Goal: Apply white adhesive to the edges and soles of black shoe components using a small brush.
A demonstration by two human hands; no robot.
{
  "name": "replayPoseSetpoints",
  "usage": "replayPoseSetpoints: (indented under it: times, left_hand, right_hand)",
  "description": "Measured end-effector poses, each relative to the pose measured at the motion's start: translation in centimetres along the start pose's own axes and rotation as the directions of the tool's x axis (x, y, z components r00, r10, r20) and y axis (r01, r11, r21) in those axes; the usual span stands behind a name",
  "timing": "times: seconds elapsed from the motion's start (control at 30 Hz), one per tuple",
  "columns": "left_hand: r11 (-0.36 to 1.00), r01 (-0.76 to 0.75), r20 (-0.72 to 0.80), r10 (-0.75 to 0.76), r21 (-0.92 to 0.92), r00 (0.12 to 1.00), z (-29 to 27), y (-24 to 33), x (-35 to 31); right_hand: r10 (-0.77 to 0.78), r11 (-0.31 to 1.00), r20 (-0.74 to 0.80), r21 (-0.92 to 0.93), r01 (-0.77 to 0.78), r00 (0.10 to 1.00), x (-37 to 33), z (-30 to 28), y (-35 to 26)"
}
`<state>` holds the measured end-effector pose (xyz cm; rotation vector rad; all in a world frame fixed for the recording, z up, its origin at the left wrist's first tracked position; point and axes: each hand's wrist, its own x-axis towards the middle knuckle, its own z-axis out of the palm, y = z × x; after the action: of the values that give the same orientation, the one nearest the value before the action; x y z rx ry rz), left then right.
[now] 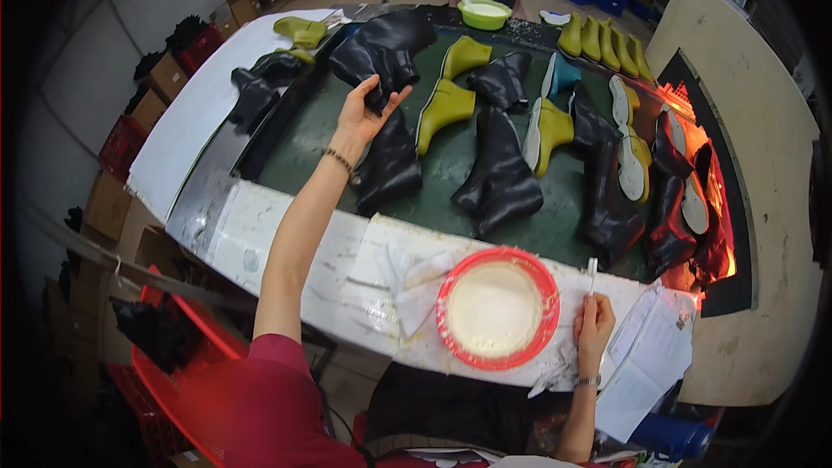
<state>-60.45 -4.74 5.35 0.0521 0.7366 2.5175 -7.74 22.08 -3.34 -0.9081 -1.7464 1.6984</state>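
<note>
My left hand (364, 113) reaches far over the green belt and grips the lower end of a black leather boot upper (386, 39), with part of it between thumb and fingers. Below that wrist lies another black boot upper (390, 169). My right hand (594, 322), closed around a thin white-handled brush (592, 273), is over the near right of the white ledge. To its left stands a red bowl (549, 312) of creamy white paste (494, 308). Yellow-green shoe lasts or soles (446, 113) lie among the black uppers on the belt.
Crumpled white cloth (420, 286) lies left of the bowl, and papers (650, 351) hang at the ledge's right. A glowing orange heater opening (711, 208) is at the right end. Across the belt, a person works beside a green bowl (485, 24). Red crates (186, 364) stand lower left.
</note>
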Motion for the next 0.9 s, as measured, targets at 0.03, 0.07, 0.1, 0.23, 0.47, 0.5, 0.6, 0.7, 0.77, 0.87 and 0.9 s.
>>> replayPoseSetpoints:
  times: [0.03,0.07,0.1,0.23,0.47,0.5,0.6,0.7,0.77,0.87,0.9]
  left_hand:
    - [1.0,0.001,0.014,-0.001,-0.001,1.0,-0.3,-0.4,3.3]
    - [1.0,0.005,-0.011,-0.005,0.007,1.0,-0.6,-0.8,6.3]
    - [1.0,-0.002,-0.062,0.003,0.021,0.998,-0.9,-1.1,9.0]
    - [1.0,0.005,-0.109,-0.002,0.029,0.994,-2.1,-1.8,13.9]
    - [0.096,-0.331,0.271,0.39,0.939,0.88,-2.8,-2.8,-1.5]
    - [-0.156,-0.441,0.467,0.311,0.884,0.828,-3.4,-3.7,-4.6]
    - [-0.655,-0.355,0.519,0.066,0.667,0.852,-5.8,-6.3,-10.8]
    - [-0.831,-0.255,0.469,0.008,0.494,0.883,-7.4,-5.5,-12.6]
    - [-0.822,-0.117,0.35,0.105,0.558,0.931,-7.3,-3.6,-14.4]
    - [-0.792,-0.196,0.556,0.206,0.578,0.806,-5.9,-0.4,-20.8]
    - [-0.762,-0.245,0.609,0.236,0.6,0.757,-5.1,0.4,-23.5]
  right_hand:
    - [0.018,1.0,0.0,-0.005,-0.018,1.0,0.0,0.1,-0.2]
    - [0.038,0.999,0.0,-0.01,-0.038,0.999,-0.1,0.2,-0.4]
    - [0.031,0.999,-0.007,-0.009,-0.031,0.999,-0.1,0.3,-0.6]
    - [0.121,0.992,-0.039,-0.02,-0.122,0.992,0.0,0.5,-0.8]
    - [0.1,0.995,-0.03,-0.026,-0.101,0.995,-0.2,0.3,-0.4]
    - [0.066,0.996,-0.029,-0.06,-0.067,0.997,-0.2,0.3,-0.3]
    - [0.014,0.999,0.004,-0.038,-0.014,1.0,-0.1,0.3,0.0]
    - [0.005,0.998,-0.006,-0.069,-0.005,1.0,-0.1,0.1,0.4]
    - [-0.015,0.996,0.102,-0.089,0.024,0.995,-0.3,0.0,0.6]
    - [-0.048,0.992,0.006,-0.116,0.049,0.999,-0.1,-0.2,0.8]
    - [-0.056,0.992,0.038,-0.11,0.06,0.998,-0.2,-0.1,0.8]
